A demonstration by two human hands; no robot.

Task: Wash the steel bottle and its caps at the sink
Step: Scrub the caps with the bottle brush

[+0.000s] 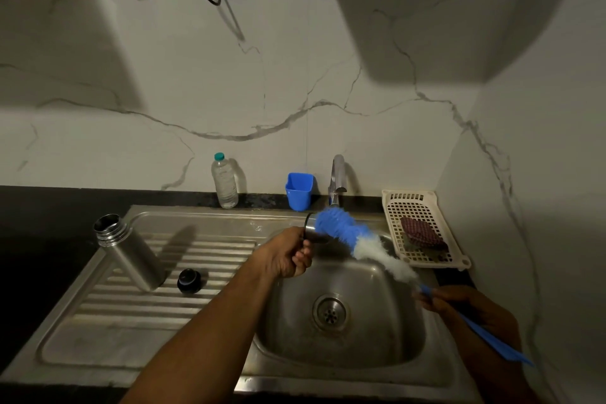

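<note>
text: none legible | labels: none | brands: none | numbers: none

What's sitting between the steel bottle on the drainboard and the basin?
One black cap on the ribbed drainboard, close beside the steel bottle; beyond it bare ribs toward the basin. Head view shows it.

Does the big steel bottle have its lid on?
No, the steel bottle stands with its mouth open on the sink's drainboard, and a black cap lies beside it.

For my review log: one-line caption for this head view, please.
Over the sink, left hand holds a steel cap while right hand works a bottle brush against it.
</note>
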